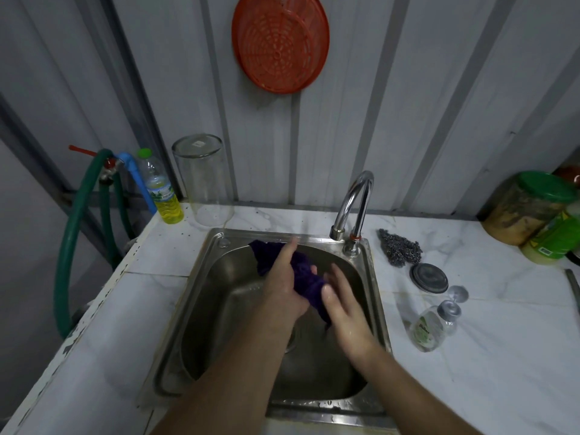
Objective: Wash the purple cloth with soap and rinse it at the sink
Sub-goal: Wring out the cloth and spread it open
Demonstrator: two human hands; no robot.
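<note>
The purple cloth (303,274) is bunched between both my hands over the steel sink (201,277). My left hand (281,279) grips it from the left, fingers laid across the fabric. My right hand (340,304) presses against it from the right, thumb on the cloth. One end of the cloth drapes toward the sink's back rim, another hangs down below my palms. The chrome tap (353,202) curves above the sink's back right corner; I see no water stream. A small clear soap bottle (428,329) lies on its side on the counter to the right.
On the white marble counter (489,356) lie a steel scourer (400,246), a round lid (429,277), and green-lidded jars (530,208) at the far right. A yellow liquid bottle (161,189), an upturned clear jar (204,180) and a green hose (70,240) stand left. An orange strainer (279,42) hangs on the wall.
</note>
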